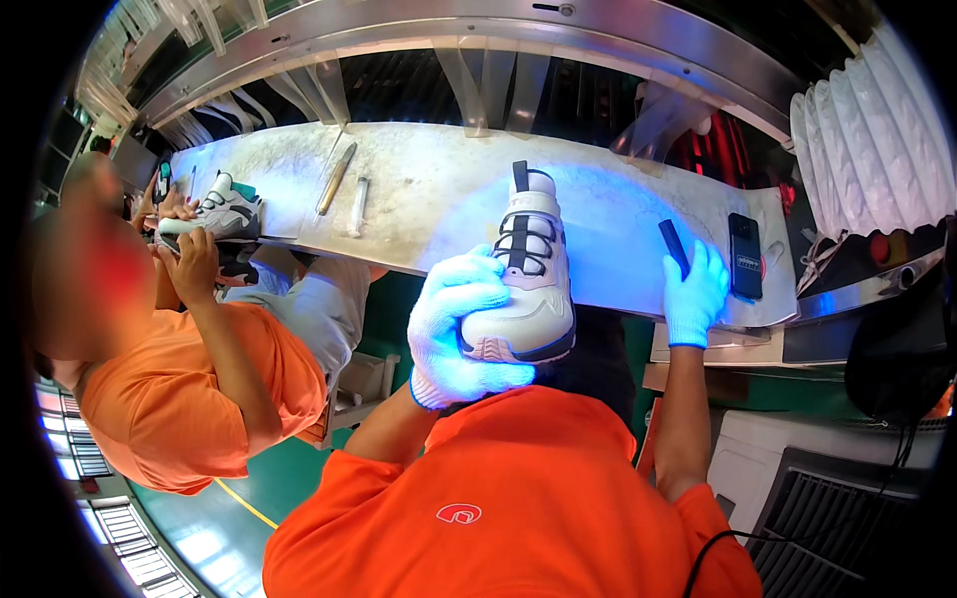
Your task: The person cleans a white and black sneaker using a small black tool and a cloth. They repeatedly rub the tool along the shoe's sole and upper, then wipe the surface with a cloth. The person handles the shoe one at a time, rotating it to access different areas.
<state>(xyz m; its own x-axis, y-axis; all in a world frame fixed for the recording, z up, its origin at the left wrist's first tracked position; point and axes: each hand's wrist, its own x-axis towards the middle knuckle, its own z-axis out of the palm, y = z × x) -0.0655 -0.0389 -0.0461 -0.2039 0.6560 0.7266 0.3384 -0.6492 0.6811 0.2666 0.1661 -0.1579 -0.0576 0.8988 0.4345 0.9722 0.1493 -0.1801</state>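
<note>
the left hand [437, 321] grips the high-top sneaker [526, 297] round its toe, maybe to keep it steady; the right hand [696, 296] holds a dark stick [674, 246].

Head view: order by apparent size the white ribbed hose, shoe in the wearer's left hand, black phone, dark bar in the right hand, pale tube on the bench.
1. White ribbed hose
2. Shoe in the left hand
3. Black phone
4. Dark bar and pale tube: too alike to rank.
</note>
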